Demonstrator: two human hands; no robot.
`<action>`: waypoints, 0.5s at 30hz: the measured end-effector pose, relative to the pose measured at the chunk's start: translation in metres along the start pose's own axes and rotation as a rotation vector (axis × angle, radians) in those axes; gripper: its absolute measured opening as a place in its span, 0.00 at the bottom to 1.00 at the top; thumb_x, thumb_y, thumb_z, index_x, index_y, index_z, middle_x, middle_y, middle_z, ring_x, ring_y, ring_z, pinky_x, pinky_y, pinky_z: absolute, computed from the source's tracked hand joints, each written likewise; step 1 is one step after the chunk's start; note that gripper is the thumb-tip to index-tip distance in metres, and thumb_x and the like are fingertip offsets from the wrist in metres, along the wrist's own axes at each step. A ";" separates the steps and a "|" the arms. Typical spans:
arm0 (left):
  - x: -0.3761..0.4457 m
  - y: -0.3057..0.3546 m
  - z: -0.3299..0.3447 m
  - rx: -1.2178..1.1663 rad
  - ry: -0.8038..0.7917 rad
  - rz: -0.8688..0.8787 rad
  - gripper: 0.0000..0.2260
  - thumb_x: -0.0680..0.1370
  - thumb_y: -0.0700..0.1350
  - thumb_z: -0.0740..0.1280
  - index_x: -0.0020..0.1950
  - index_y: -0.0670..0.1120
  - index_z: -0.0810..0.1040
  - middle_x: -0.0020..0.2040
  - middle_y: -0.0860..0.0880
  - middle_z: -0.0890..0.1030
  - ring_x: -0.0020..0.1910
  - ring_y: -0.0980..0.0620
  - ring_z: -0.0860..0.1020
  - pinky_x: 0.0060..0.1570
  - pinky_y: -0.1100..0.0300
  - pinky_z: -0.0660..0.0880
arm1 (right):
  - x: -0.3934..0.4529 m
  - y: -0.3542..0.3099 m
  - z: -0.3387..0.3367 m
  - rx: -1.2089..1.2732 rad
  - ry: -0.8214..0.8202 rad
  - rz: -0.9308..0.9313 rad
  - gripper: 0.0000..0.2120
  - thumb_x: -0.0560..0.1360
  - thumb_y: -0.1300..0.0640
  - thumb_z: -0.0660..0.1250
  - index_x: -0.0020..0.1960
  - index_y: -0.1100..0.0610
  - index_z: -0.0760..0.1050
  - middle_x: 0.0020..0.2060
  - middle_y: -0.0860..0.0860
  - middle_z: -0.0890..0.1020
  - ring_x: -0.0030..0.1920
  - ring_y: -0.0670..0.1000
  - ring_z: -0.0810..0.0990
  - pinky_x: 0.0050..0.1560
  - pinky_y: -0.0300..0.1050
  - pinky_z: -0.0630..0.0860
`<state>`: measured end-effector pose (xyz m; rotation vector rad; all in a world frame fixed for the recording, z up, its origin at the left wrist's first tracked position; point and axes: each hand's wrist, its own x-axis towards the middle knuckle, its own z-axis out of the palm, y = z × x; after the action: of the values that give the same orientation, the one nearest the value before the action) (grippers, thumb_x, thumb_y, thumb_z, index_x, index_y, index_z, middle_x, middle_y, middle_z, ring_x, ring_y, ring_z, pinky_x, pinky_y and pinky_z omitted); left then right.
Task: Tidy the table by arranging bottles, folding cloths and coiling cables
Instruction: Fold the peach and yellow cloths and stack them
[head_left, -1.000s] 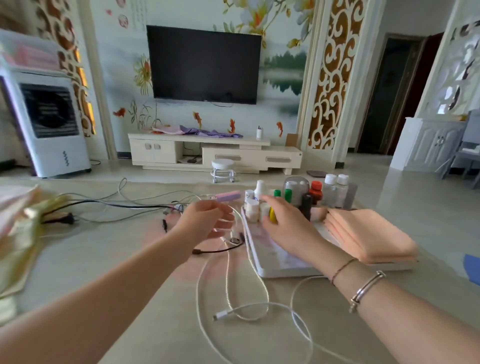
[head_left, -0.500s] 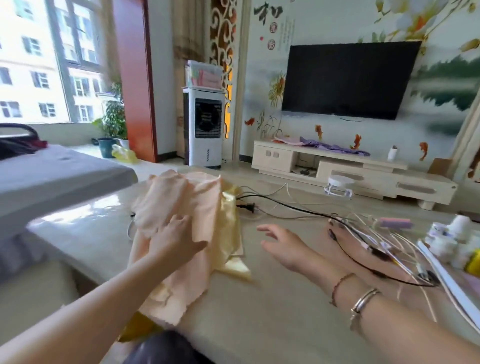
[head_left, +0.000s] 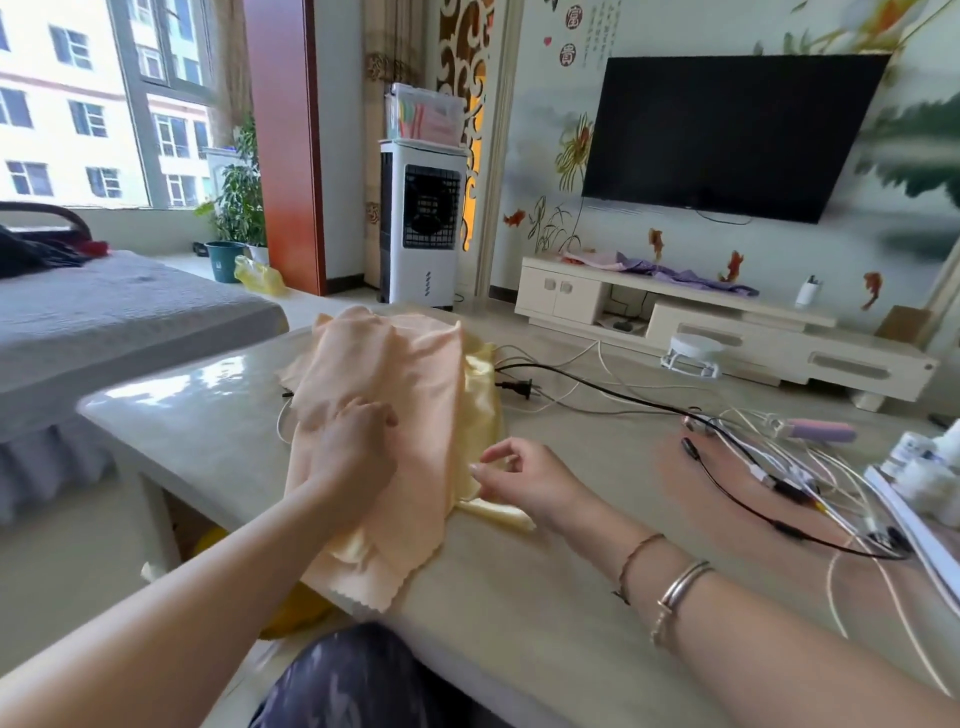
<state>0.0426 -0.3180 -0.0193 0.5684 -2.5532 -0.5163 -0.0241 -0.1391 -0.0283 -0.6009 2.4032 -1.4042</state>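
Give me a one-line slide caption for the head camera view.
Left hand rests on the peach cloth while right hand pinches the yellow cloth beside tangled cables.

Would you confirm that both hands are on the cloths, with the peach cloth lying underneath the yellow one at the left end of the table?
Not quite: the order is reversed. In the head view the peach cloth lies on top of the yellow cloth, which shows only along its right edge. The rest holds: the left hand rests on the peach cloth and the right hand touches the yellow edge, at the left end of the table.
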 end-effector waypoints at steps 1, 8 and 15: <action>0.000 0.000 -0.002 -0.047 0.002 -0.019 0.20 0.73 0.33 0.60 0.61 0.49 0.77 0.66 0.48 0.72 0.66 0.48 0.66 0.54 0.64 0.59 | 0.000 -0.003 0.005 -0.039 -0.011 -0.008 0.13 0.74 0.51 0.71 0.53 0.54 0.72 0.38 0.51 0.81 0.36 0.45 0.81 0.44 0.41 0.77; 0.009 -0.010 -0.004 -0.424 0.048 -0.085 0.19 0.67 0.29 0.61 0.42 0.53 0.79 0.49 0.49 0.80 0.52 0.49 0.77 0.46 0.62 0.72 | 0.004 -0.024 0.036 -0.245 -0.006 -0.084 0.19 0.74 0.55 0.68 0.61 0.56 0.67 0.42 0.49 0.76 0.47 0.51 0.77 0.40 0.40 0.69; 0.002 0.027 -0.003 -0.457 -0.073 0.089 0.22 0.71 0.27 0.57 0.49 0.51 0.80 0.55 0.52 0.79 0.57 0.54 0.75 0.53 0.66 0.70 | -0.004 -0.007 -0.039 -0.279 0.298 -0.073 0.04 0.77 0.59 0.63 0.45 0.51 0.75 0.46 0.51 0.82 0.48 0.53 0.80 0.46 0.44 0.76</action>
<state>0.0347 -0.2968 -0.0040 0.2734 -2.3953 -1.0633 -0.0369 -0.1110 -0.0039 -0.5833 2.8720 -1.2720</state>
